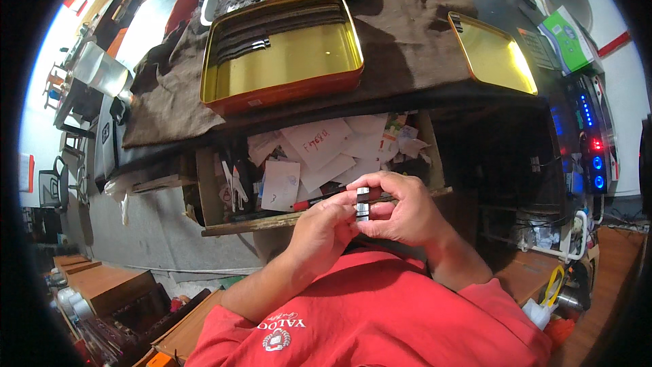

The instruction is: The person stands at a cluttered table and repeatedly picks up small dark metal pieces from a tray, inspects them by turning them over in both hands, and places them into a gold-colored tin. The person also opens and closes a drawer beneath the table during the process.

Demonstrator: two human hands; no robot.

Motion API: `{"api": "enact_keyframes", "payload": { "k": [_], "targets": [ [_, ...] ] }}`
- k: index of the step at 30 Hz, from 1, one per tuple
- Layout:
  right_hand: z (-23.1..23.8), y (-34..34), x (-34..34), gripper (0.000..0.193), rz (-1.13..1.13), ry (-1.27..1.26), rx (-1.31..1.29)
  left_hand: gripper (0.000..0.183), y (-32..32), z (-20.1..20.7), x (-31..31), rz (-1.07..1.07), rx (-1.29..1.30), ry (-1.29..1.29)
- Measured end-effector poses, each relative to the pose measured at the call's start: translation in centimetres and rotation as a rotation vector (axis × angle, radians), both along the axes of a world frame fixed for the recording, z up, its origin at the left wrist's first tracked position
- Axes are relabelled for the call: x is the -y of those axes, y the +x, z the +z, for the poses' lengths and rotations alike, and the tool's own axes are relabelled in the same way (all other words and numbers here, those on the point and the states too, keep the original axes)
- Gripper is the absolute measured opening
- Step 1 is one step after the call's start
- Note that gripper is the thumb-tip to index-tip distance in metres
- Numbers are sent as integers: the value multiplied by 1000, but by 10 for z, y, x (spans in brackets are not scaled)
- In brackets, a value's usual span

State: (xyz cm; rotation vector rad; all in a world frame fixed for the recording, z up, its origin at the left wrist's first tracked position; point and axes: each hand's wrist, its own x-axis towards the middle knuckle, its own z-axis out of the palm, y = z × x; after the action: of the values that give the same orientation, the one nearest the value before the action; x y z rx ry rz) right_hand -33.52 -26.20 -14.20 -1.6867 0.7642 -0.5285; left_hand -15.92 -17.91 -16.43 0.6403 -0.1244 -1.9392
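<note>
My left hand (320,225) and my right hand (402,209) meet in front of my chest, above the front edge of an open drawer (265,226). Between their fingertips they pinch a short stack of small flat pieces (363,205), dark with shiny silver faces. Fingers of both hands are closed on it, and part of it is hidden behind them. Beyond the hands, on the table, stands a rectangular tin (299,71) with a gold inside. Rows of similar dark pieces (272,22) line its far side, and a shorter row ends in shiny faces.
A white tray (212,1) heaped with dark flakes stands behind the tin. The gold tin lid (499,58) lies right on a brown cloth (401,47). Papers (319,146) and scissors (234,183) fill the drawer. A computer case (589,132) with lights stands right.
</note>
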Motion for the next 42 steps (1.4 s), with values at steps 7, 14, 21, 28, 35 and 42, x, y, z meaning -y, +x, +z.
{"api": "enact_keyframes", "payload": {
  "k": [7,14,21,28,35,42],
  "targets": [
    [-11,9,1,60,-47,-649,95,26,-6,-11,-3,-29,166,-66],
    [-10,5,3,61,58,-581,55,27,-1,-21,-10,-3,93,-43],
    [-4,6,1,54,26,-364,-2,41,2,-20,-10,-14,24,12],
    [2,8,0,52,22,-242,-28,45,5,-21,-11,-37,13,17],
    [-6,10,-2,54,-7,-350,16,40,4,-22,-11,-44,-23,2],
    [-25,18,-6,61,-75,-733,89,30,3,-27,-8,50,-59,-73]
  ]
}}
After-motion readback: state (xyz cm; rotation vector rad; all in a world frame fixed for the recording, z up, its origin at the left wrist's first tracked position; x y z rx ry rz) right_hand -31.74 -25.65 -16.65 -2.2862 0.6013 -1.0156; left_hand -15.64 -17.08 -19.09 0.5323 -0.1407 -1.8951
